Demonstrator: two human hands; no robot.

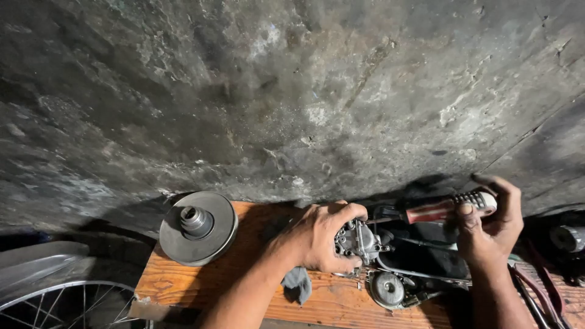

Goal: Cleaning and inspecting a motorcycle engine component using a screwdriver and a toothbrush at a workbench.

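Note:
My left hand (317, 237) grips a small grey metal carburettor body (358, 241) on a wooden board (201, 281). My right hand (495, 220) holds a screwdriver (445, 209) by its red and white handle, with the shaft pointing left toward the carburettor. A grey rag (297, 284) lies under my left wrist. A round metal cover (387, 289) and a curved hose (420, 275) lie just below the carburettor.
A round metal pulley disc (198, 226) with a raised hub lies at the board's left end. A spoked wheel (58, 304) shows at bottom left. A rough, stained concrete floor (292, 91) fills the upper view. Dark parts and cables (563, 256) sit at the right edge.

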